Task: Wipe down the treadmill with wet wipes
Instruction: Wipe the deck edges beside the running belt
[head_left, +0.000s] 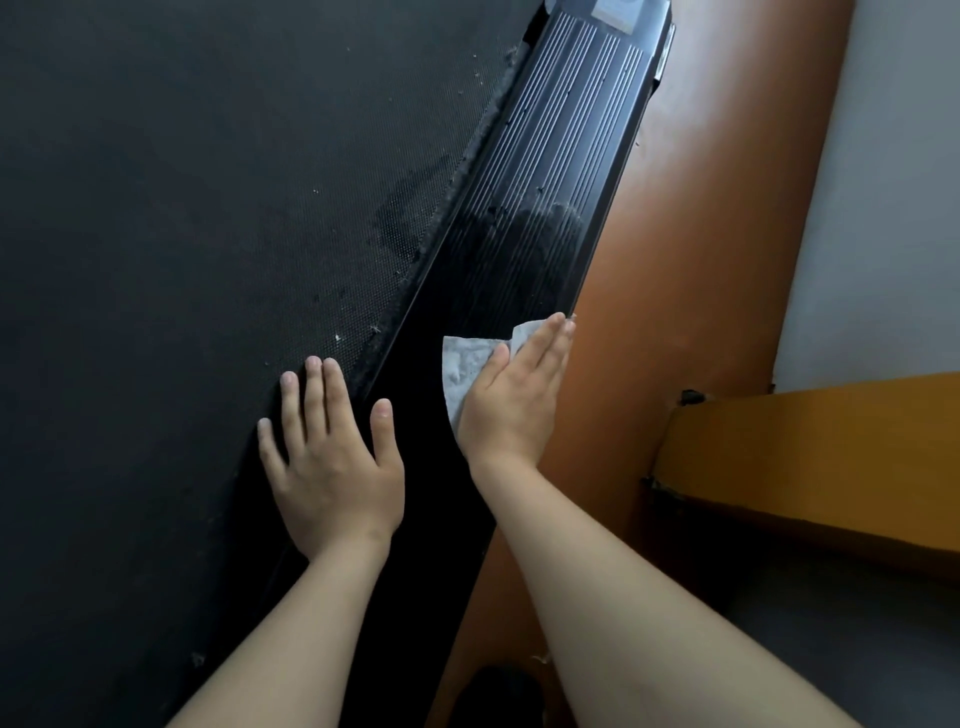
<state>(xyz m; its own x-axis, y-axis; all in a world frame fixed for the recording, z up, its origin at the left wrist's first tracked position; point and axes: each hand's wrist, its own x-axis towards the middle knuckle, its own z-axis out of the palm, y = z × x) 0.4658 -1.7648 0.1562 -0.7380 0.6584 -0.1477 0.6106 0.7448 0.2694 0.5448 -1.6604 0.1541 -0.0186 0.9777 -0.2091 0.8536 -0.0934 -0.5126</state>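
A single view is given, taken by a wide-angle camera worn on the head. It is aimed forward and steeply down, close above the treadmill (208, 208). The rail (561, 156) is seen running diagonally from the lower left to the top right. Both forearms are seen entering from the bottom edge, and the left grip (332, 467) and right grip (511, 400) are framed near the centre. The floor (701, 260) and wall (893, 208) are caught at the right.

Orange floor (701, 234), pale wall (883, 182), perhaps yellow bench (805, 441)
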